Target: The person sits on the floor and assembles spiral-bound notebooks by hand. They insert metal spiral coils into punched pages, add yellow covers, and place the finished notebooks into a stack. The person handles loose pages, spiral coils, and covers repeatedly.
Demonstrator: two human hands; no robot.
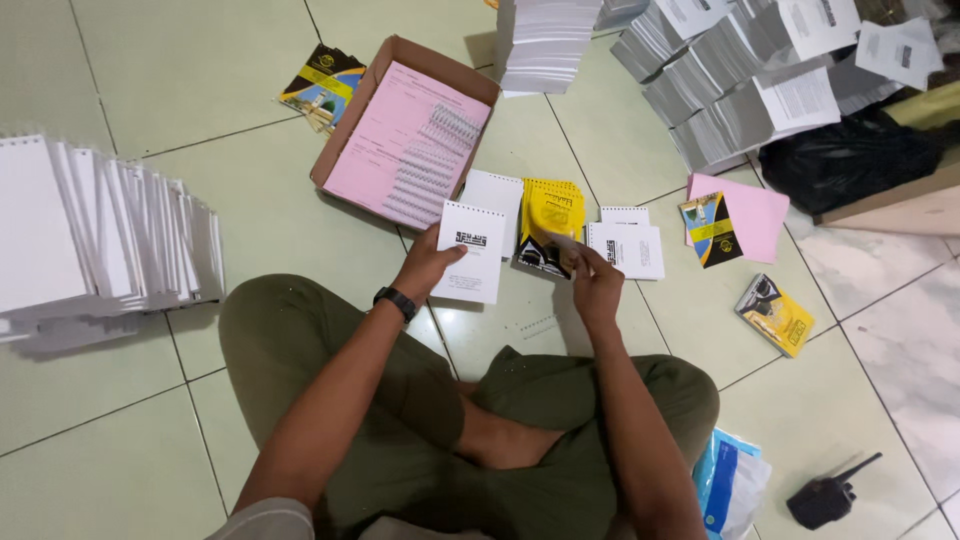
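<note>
My left hand (pixel 428 264) holds a small white punched booklet (pixel 470 254) by its left edge, above the floor in front of my crossed legs. My right hand (pixel 594 281) grips the lower corner of a yellow and black cover (pixel 549 225) lying on a small pile of such covers. Another white booklet (pixel 492 192) lies just behind the held one. A short stack of white booklets (pixel 629 247) sits right of my right hand. A cardboard box (pixel 345 130) holding pink sheets and silver wire coils (pixel 432 160) lies beyond.
A fanned row of white booklets (pixel 100 230) lies at left. Tall paper stacks (pixel 740 90) stand at back right, by a black bag (pixel 850 155). Loose yellow covers (pixel 775 313), a pink sheet (pixel 755 215), a black hand radio (pixel 825 497) and a blue packet (pixel 728 480) lie around.
</note>
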